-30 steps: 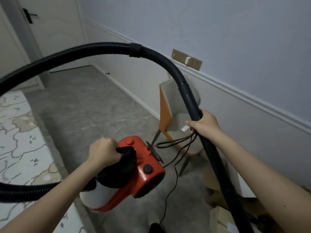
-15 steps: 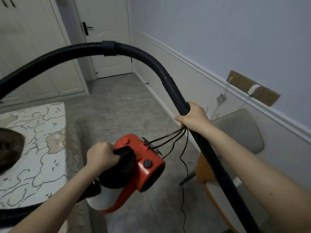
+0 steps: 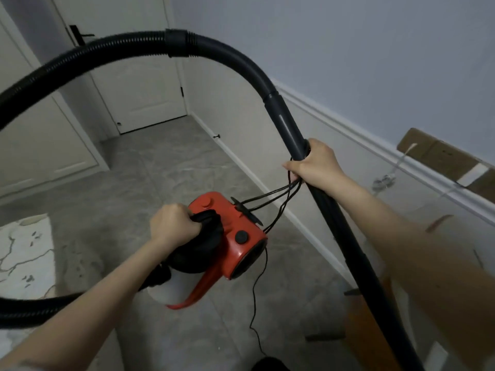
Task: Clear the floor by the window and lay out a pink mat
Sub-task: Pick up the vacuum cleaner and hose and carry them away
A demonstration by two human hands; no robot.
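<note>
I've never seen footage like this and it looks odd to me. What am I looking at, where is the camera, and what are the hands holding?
The camera sits on a person's head, looking forward and down, so you see their own arms from above; the wide lens bends the edges. There is no robot. The left hand grips the black handle of a red vacuum cleaner and carries it above the grey floor. The right hand holds the rigid black tube together with loops of the thin power cord. The ribbed black hose arches overhead from that tube. A patterned rug lies at the left, and a white door stands at the far end.
</note>
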